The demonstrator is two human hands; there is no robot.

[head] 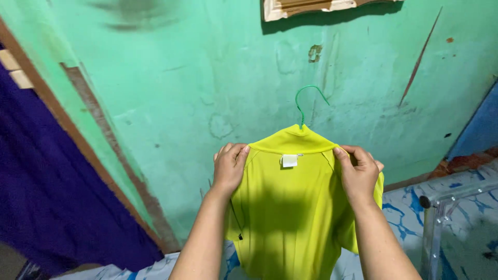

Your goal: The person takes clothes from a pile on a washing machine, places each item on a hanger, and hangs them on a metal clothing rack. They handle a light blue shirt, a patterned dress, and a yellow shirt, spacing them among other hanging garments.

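A person's left hand [229, 168] and right hand [357, 171] each grip a shoulder of a lime-yellow shirt [288, 207]. It hangs on a green wire hanger [306, 103] before a green wall [207, 78].

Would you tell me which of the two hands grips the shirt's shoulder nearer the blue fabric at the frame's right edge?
The right hand; the left hand holds the yellow-green shirt on the purple curtain's side.

A small white rectangular label [289, 161] sits just below the collar of the yellow-green shirt [290, 218], centred between the shoulders; its print is illegible.
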